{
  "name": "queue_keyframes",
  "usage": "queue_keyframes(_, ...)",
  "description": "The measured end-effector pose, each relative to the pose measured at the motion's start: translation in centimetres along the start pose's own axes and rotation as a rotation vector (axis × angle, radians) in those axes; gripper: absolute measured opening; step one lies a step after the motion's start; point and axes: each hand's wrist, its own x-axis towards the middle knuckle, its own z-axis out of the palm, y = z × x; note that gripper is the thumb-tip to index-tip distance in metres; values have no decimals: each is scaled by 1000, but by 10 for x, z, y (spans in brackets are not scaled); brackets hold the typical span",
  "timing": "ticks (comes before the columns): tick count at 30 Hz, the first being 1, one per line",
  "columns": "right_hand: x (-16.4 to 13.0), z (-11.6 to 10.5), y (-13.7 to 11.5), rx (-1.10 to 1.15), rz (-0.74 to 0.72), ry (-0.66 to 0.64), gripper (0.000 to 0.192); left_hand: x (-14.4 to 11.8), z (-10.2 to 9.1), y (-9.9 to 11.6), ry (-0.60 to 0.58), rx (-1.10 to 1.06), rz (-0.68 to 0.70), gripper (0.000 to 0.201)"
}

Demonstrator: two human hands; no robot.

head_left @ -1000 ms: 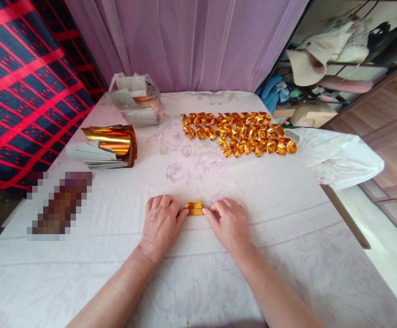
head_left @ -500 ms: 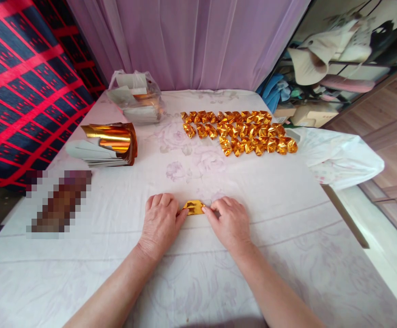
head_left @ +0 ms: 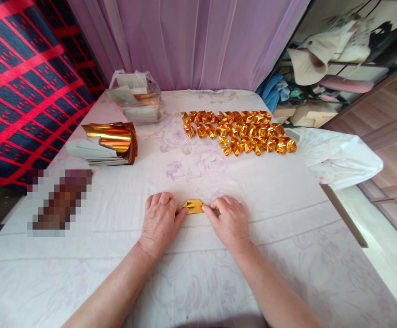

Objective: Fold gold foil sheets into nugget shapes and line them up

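Observation:
A small folded piece of gold foil paper (head_left: 195, 207) lies on the tablecloth between my hands. My left hand (head_left: 160, 218) pinches its left end with thumb and fingers. At the right end, the thumb and fingers of my right hand (head_left: 230, 220) are closed on the paper too. Its middle is flat and shiny, with slanted corners at the top. Farther back, several folded gold paper ingots (head_left: 248, 132) stand in three rows. To the left is a curled stack of gold foil sheets (head_left: 113, 141) with white backs.
A clear plastic bag (head_left: 137, 98) with more sheets stands at the back left. At the right edge lies a white plastic bag (head_left: 342, 155). A blurred patch (head_left: 62, 200) covers something at the left. Behind the table hangs a purple curtain (head_left: 181, 45); shelves with a cap (head_left: 307, 64) are at right.
Both hands stay at the ends of the gold paper, nearly still. Only the reflections on the paper's middle look different.

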Motion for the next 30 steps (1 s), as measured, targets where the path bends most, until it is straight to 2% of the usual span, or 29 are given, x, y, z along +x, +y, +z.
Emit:
queue_keyframes(9, 0, 2, 2, 21, -11, 4, 22, -3, 0, -2, 2, 0, -30, 25)
queue_keyframes(17, -2, 1, 8, 108, -45, -7, 15, -8, 3, -8, 19, -81, -43, 8)
queue_keyframes(26, -2, 2, 11, 84, -63, -12, 15, -7, 9, -15, 47, -185, 42, 24)
queue_keyframes(30, -6, -3, -2, 15, -188, -20, 20, -6, 8, -17, 32, -185, 40, 23)
